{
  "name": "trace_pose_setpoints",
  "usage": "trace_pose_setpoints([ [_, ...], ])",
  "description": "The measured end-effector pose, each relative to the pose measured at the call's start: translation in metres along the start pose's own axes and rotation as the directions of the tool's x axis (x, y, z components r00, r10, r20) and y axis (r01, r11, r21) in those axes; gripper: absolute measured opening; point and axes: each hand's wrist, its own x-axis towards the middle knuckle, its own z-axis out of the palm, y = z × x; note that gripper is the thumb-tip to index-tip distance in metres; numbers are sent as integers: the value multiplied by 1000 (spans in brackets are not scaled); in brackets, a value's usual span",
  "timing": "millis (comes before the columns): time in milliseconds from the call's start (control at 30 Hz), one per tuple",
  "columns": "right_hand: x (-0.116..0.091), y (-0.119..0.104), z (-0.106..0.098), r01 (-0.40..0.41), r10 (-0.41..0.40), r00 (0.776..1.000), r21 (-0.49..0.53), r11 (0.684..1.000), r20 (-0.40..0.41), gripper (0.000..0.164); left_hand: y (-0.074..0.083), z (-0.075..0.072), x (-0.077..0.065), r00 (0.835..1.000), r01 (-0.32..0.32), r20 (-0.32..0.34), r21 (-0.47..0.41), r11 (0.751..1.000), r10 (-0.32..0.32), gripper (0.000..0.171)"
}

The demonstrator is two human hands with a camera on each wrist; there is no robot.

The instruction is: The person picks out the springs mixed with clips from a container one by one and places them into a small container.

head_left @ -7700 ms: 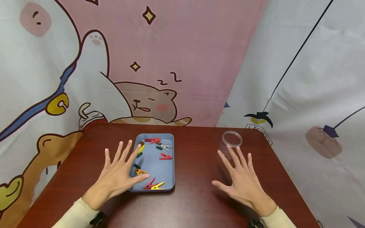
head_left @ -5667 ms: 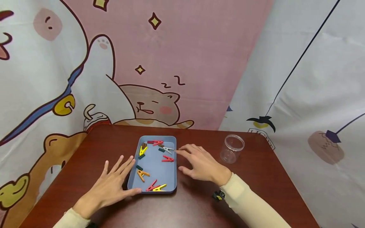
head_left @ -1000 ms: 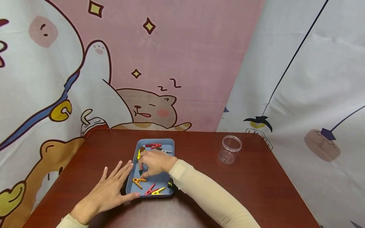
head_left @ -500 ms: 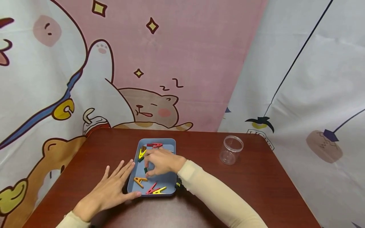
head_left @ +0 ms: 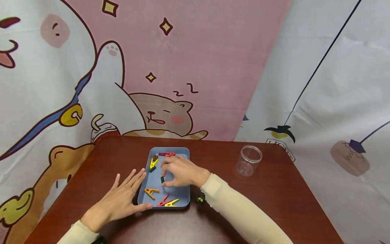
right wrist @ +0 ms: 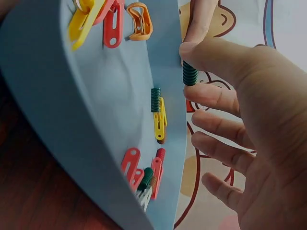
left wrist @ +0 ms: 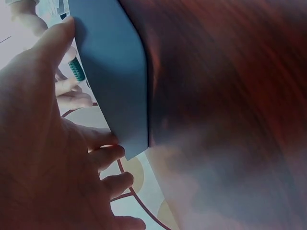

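Note:
My right hand [head_left: 182, 172] pinches a small dark green ribbed cylinder [right wrist: 190, 74] between thumb and index finger, its other fingers loosely spread. It holds the cylinder over the middle of a blue-grey tray [head_left: 183, 195]. My left hand [head_left: 117, 200] lies along the tray's left side with straight fingers, thumb and fingertips at the rim. In the tray are an orange clip [head_left: 151, 193], a red clothespin [head_left: 163, 200] beside a yellow one [head_left: 172, 202], and another yellow clothespin [head_left: 153, 163] with a green ribbed cylinder [head_left: 152, 169] at it.
A clear lidless jar [head_left: 249, 161] stands on the brown table [head_left: 219, 159], right of the tray. Red clothespins [right wrist: 157, 177], a white one [right wrist: 144, 197] and another green cylinder [right wrist: 146, 177] lie at the tray's far end. A cartoon-printed cloth [head_left: 213, 67] hangs behind the table.
Earlier my right hand hovered by the jar, then crossed to the tray. Within the last second it has picked up the green ribbed cylinder and drawn it rightward. My left hand stays at the tray.

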Motion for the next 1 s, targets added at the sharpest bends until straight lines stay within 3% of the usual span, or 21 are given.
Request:
trace_pose_setpoints([
  [600, -52, 22, -17, -77, 86, 988, 69, 995, -127, 33, -2, -4, 5, 1000, -25, 3, 12, 1000, 25, 127],
  [1000, -88, 43, -29, -136, 140, 965, 35, 990, -220, 28, 0, -2, 5, 999, -6, 39, 0, 1000, 6, 130],
])
